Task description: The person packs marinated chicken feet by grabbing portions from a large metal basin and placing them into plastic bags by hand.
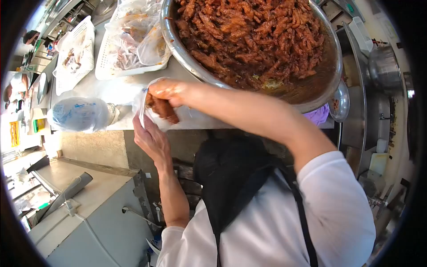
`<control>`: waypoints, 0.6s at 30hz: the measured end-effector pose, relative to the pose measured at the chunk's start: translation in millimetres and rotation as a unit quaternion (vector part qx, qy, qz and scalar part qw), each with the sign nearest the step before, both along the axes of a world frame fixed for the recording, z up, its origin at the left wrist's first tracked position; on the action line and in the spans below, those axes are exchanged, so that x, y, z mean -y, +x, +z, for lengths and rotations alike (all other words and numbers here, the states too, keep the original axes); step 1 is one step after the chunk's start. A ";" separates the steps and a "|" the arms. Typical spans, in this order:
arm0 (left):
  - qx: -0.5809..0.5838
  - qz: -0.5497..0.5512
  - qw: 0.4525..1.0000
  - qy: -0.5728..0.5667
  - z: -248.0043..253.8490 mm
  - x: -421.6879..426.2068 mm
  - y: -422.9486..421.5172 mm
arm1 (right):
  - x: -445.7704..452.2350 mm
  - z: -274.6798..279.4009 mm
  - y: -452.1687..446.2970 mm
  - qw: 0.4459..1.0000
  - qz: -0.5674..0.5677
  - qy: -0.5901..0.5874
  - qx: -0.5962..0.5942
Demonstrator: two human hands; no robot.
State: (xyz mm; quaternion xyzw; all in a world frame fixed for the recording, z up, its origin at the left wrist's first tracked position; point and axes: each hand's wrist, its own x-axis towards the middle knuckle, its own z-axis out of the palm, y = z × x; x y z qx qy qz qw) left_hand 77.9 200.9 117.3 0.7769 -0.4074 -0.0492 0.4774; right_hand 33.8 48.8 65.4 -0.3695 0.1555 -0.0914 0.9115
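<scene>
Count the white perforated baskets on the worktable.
2. One basket stands at the table's far left; the second basket sits between it and the big metal bowl. More could be hidden behind the bowl.

A pale, smooth surface [202,119] carries a wide metal basin [178,51]; left of it stands a white basket [129,73], with a second basket [90,32] farther left; a plastic-wrapped bundle [80,115] rests near the front edge; a purple cloth [317,115] lies beside the basin.
</scene>
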 end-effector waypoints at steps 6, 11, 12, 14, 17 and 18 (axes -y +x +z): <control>0.101 0.019 0.994 -0.020 9.2 8.9 40.3 | -20.5 10.0 49.4 0.977 -0.173 -0.005 -0.121; 0.133 0.019 0.991 0.008 25.3 91.0 95.6 | 10.7 69.5 -19.2 0.967 -0.216 -0.119 -0.060; 0.202 0.002 0.977 -0.065 43.0 107.4 135.1 | 22.9 96.1 -69.1 0.946 -0.253 -0.196 -0.054; 0.352 -0.017 0.915 -0.194 79.1 138.2 213.6 | 44.4 103.6 -122.7 0.881 -0.307 -0.334 -0.133; 0.231 0.020 0.938 -0.257 112.3 145.6 211.2 | 74.5 102.7 -223.0 0.777 -0.345 -0.439 -0.292; 0.323 0.092 0.929 -0.152 103.8 140.3 207.6 | 91.9 83.7 -259.6 0.689 -0.305 -0.518 -0.405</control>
